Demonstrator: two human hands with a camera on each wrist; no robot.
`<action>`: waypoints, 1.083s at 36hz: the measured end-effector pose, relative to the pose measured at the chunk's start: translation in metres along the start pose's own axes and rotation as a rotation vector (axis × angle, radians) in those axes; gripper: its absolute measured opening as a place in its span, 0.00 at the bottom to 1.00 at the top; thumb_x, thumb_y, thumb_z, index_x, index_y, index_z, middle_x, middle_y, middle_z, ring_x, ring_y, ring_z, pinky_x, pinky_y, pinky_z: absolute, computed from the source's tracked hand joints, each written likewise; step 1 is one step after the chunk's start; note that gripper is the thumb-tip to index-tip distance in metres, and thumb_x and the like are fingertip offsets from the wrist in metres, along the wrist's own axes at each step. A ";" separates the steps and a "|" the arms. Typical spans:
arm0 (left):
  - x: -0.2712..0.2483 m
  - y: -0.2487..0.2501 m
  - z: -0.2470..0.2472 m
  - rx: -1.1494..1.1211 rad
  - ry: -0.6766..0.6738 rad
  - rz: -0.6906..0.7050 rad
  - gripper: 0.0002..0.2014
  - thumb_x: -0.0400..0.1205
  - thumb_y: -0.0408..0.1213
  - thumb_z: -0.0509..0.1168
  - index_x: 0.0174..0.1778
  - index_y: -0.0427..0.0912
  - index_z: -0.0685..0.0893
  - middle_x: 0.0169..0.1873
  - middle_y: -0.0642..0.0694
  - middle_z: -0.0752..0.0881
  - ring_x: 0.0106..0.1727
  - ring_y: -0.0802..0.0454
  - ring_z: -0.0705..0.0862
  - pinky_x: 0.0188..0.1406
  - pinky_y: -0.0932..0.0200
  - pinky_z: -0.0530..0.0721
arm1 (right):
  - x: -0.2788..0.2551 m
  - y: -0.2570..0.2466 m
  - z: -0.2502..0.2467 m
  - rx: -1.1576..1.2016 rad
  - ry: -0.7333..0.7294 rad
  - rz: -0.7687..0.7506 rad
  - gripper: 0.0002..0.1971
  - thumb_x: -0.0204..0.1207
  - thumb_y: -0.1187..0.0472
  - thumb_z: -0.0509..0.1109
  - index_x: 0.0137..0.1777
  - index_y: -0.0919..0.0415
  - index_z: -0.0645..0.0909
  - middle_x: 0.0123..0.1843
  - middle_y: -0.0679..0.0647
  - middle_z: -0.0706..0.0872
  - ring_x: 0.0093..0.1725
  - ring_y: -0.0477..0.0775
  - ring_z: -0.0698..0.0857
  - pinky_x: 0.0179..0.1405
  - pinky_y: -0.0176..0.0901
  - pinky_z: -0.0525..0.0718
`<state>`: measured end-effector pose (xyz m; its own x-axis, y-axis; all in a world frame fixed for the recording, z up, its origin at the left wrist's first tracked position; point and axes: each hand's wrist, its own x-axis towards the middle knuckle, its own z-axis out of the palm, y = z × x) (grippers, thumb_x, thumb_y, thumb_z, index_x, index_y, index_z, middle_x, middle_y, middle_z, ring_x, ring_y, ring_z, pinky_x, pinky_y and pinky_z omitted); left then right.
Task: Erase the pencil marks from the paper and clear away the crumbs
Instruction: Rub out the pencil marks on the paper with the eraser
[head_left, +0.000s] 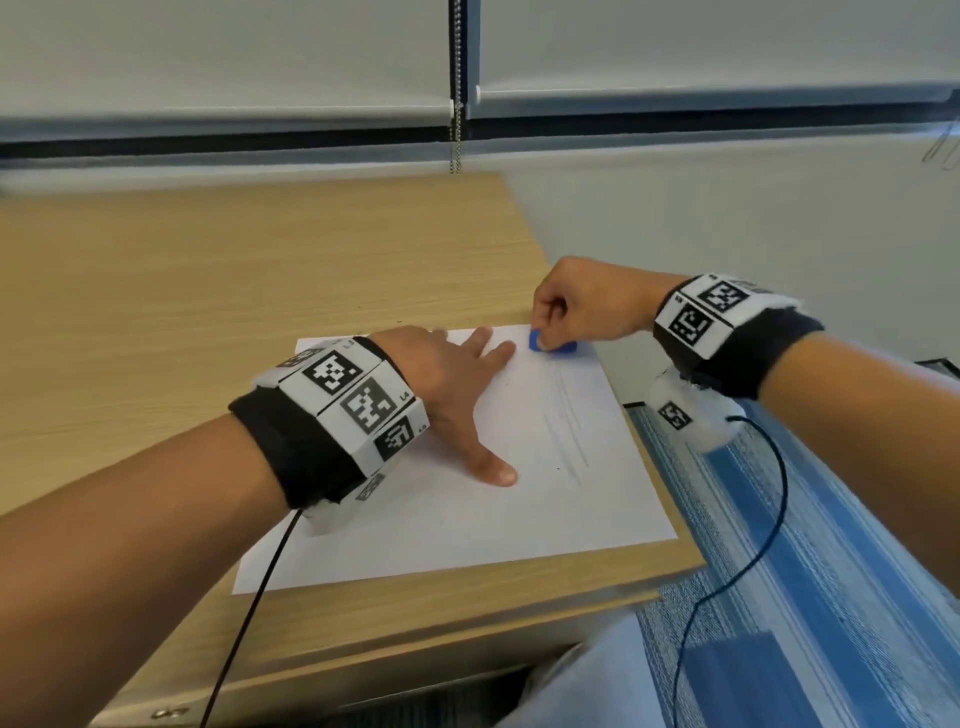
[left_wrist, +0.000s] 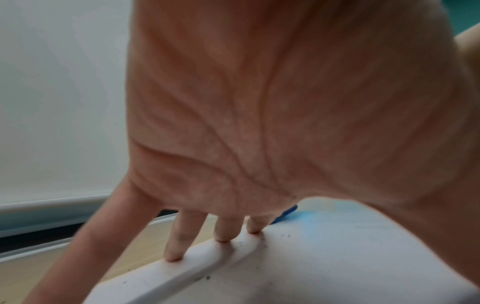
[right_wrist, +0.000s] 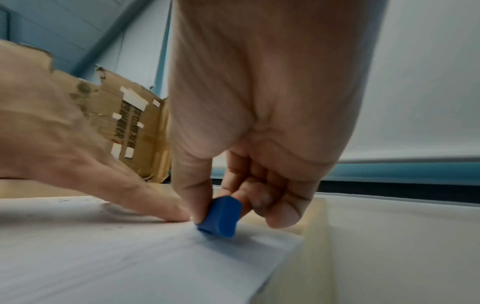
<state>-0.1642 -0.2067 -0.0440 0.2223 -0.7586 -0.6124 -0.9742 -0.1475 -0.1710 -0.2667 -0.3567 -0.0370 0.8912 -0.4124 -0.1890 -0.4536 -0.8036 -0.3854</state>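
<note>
A white sheet of paper lies on the wooden desk near its right edge. Faint pencil lines run down its right half. My left hand lies flat on the sheet with fingers spread, pressing it down; its fingertips touch the paper's far edge. My right hand pinches a blue eraser between thumb and fingers and holds it against the paper's far right corner. Small dark crumbs are scattered on the paper near my left fingers.
The desk's right edge runs close beside the paper, with blue striped carpet below. White roller blinds hang behind the desk. A torn cardboard box stands beyond the desk's left side in the right wrist view.
</note>
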 end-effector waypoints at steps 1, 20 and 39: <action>0.000 0.001 -0.001 0.003 -0.008 -0.003 0.66 0.60 0.81 0.62 0.80 0.58 0.25 0.82 0.57 0.28 0.86 0.40 0.41 0.77 0.34 0.59 | -0.001 -0.001 0.001 -0.016 0.007 -0.009 0.04 0.71 0.64 0.76 0.42 0.65 0.87 0.31 0.44 0.84 0.29 0.38 0.80 0.37 0.35 0.78; -0.012 -0.005 0.016 -0.046 -0.014 0.026 0.67 0.62 0.78 0.67 0.80 0.59 0.24 0.81 0.54 0.26 0.85 0.38 0.39 0.77 0.37 0.60 | -0.037 -0.021 0.023 0.053 -0.196 -0.132 0.02 0.71 0.63 0.76 0.41 0.61 0.86 0.30 0.47 0.85 0.26 0.38 0.77 0.29 0.27 0.76; 0.003 0.005 0.007 -0.104 0.170 -0.020 0.58 0.62 0.80 0.62 0.83 0.65 0.40 0.84 0.46 0.45 0.77 0.33 0.62 0.67 0.37 0.76 | -0.028 0.003 0.018 -0.073 0.126 -0.067 0.07 0.75 0.59 0.73 0.43 0.63 0.85 0.38 0.55 0.87 0.38 0.54 0.84 0.38 0.41 0.81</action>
<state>-0.1686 -0.2053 -0.0516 0.2406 -0.8499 -0.4689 -0.9704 -0.2220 -0.0956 -0.2930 -0.3398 -0.0490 0.9134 -0.4042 -0.0485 -0.3970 -0.8581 -0.3257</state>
